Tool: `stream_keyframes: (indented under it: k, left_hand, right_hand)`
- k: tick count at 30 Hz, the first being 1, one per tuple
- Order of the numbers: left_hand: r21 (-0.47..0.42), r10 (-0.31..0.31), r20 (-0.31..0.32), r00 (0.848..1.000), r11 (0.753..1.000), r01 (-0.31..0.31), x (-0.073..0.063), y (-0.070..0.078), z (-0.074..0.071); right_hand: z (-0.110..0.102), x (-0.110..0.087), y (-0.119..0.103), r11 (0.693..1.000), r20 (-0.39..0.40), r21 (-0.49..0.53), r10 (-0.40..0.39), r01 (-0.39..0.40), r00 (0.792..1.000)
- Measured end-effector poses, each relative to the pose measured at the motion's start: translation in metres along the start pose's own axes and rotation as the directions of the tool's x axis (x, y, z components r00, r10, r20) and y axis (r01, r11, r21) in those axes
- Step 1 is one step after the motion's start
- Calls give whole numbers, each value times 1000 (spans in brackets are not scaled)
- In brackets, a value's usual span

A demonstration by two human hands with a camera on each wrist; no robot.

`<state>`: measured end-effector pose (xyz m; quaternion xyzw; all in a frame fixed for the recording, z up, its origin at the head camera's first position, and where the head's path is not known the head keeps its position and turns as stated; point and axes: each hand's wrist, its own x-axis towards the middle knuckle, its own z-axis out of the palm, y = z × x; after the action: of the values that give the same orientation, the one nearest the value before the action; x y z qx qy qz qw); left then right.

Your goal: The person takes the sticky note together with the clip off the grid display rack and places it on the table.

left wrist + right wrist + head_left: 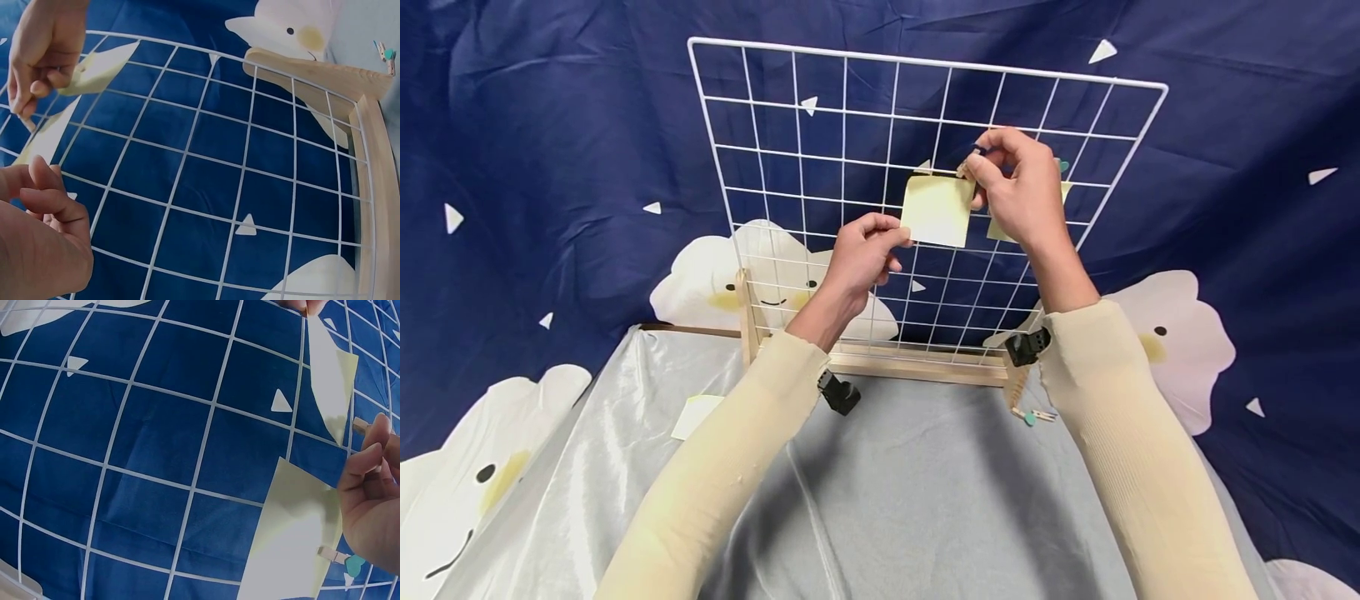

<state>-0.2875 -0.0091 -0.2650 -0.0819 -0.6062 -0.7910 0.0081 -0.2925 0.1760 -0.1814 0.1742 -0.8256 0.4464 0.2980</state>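
Left hand (859,257) has a yellow note (936,212) pinched by its lower left corner, up at the wire grid (846,56), right of centre. Right hand (1021,185) is pinching a wooden clothespin (360,425) at the note's top right corner. Second note (290,534) hangs closer to the grid's right edge, teal-heart clip (354,566) on it.

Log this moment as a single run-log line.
left hand: holds yellow note by lower left corner | right hand: pinches wooden clothespin at note's upper right corner | wire grid: second note clipped farther right
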Motion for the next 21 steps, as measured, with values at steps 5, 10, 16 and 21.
stream_keyframes:
  k: [5, 10, 16, 21]
  left_hand:
    - [-9, -4, 4, 1000, 1000, 4, -5, 0, -6]
    - [-18, -4, 5, 1000, 1000, 4, -9, 0, -12]
    - [-26, 2, 12, 1000, 1000, -2, -14, 0, -19]
    - [-34, -2, 9, 1000, 999, 2, -20, -2, -26]
  right_hand:
    - [-4, -5, 0, 999, 8, 9, 41, -41, 999]
    - [-6, -9, 2, 998, 10, 37, 57, -57, 998]
    - [-8, -16, 7, 995, 5, 66, 69, -69, 998]
    - [-11, -25, 13, 987, 11, 120, 103, -103, 995]
